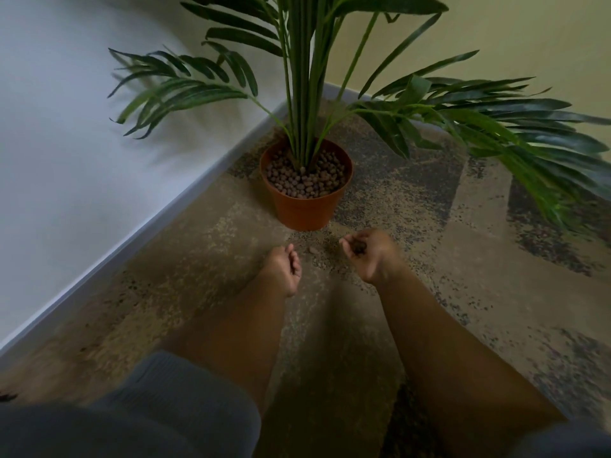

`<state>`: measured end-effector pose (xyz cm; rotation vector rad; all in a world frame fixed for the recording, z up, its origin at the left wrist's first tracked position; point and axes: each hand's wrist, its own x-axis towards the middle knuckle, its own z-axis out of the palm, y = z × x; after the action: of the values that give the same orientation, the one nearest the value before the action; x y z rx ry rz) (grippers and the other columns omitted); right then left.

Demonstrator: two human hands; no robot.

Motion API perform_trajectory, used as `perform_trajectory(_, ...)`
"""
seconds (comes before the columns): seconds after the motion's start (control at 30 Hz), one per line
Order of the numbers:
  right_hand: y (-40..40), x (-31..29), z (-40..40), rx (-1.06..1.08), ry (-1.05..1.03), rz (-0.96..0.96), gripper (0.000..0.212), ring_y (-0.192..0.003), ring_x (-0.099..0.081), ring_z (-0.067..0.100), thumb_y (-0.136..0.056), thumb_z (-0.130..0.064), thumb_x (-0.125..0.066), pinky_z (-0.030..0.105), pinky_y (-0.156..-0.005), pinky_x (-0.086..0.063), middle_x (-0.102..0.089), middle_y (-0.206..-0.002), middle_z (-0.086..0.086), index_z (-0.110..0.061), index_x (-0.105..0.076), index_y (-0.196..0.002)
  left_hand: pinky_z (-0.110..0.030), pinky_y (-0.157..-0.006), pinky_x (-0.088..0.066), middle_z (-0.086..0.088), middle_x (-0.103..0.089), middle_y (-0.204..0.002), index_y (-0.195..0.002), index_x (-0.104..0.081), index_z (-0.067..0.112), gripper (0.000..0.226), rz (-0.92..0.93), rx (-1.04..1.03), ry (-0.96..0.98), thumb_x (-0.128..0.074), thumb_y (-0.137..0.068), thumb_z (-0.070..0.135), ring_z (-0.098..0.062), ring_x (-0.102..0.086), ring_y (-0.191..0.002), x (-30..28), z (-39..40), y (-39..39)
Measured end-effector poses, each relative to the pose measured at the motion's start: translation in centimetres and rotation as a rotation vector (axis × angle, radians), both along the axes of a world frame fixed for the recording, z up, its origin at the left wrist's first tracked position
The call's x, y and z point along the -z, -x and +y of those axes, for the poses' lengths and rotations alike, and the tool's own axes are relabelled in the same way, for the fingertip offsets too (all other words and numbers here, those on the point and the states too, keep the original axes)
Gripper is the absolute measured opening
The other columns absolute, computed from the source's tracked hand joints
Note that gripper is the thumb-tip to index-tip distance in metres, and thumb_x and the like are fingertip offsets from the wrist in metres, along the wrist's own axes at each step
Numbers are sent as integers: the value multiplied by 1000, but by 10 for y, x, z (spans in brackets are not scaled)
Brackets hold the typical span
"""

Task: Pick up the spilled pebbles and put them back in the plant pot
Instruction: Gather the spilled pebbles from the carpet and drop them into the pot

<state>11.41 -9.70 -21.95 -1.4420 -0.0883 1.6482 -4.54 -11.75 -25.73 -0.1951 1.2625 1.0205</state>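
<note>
A terracotta plant pot (307,211) stands on the patterned carpet, filled with brown pebbles (305,180) around the stems of a palm-like plant. In front of the pot one loose pebble (311,249) lies on the carpet between my hands. My right hand (370,256) is cupped, palm up, around a small heap of dark pebbles (358,248), just below and right of the pot's base. My left hand (284,269) hovers low over the carpet with fingers curled; whether it holds anything is hidden.
A white wall and skirting board (139,233) run diagonally along the left. Long green fronds (515,127) hang over the right side and another set (178,90) over the left. My knees in grey shorts (158,408) fill the bottom edge.
</note>
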Motion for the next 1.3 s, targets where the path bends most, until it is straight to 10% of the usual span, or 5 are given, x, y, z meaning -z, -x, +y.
perform_trajectory(0.33, 25, -47, 23, 99, -183, 265, 21, -106, -64, 28, -98, -7, -39, 32, -82, -59, -62, -113, 18, 1, -57, -103, -13, -61, -46, 5, -67, -94, -121, -64, 19, 35, -29, -429, -212, -37, -100, 22, -2, -63, -87, -79, 47, 13)
perform_trajectory(0.73, 60, -108, 62, 2, -295, 214, 42, -142, -32, 30, -102, -3, -27, 42, -120, -25, -33, -152, 19, 7, -33, -142, -52, -110, -35, -27, -43, -141, -141, -36, -6, 48, -118, -97, -483, -24, -104, 22, -42, -46, -128, -130, 74, 28)
perform_trajectory(0.9, 65, -101, 50, -63, -351, 220, 24, -126, -49, 34, -99, -1, -31, 40, -110, -42, -48, -131, 25, 7, -53, -107, -39, -109, -37, -24, -39, -147, -146, -30, -3, 47, -117, -169, -467, -26, -105, 19, -33, -42, -135, -131, 58, 40)
perform_trajectory(1.13, 87, -65, 23, -288, -304, 190, 24, -91, -67, 27, -98, -5, -42, 26, -79, -58, -65, -100, 16, 2, -54, -117, -19, -74, -48, 2, -64, -122, -128, -57, 16, 34, 151, -199, -341, -36, -102, 23, -11, -59, -114, -100, 28, 63)
perform_trajectory(1.3, 95, -25, 13, -445, -126, -37, 10, -78, -65, 16, -98, -11, -49, 20, -63, -55, -64, -89, 7, -7, -58, -96, -13, -44, -37, 1, -46, -70, -75, -51, 17, 27, 464, -5, -147, -42, -101, 17, -9, -45, -60, -50, -13, 86)
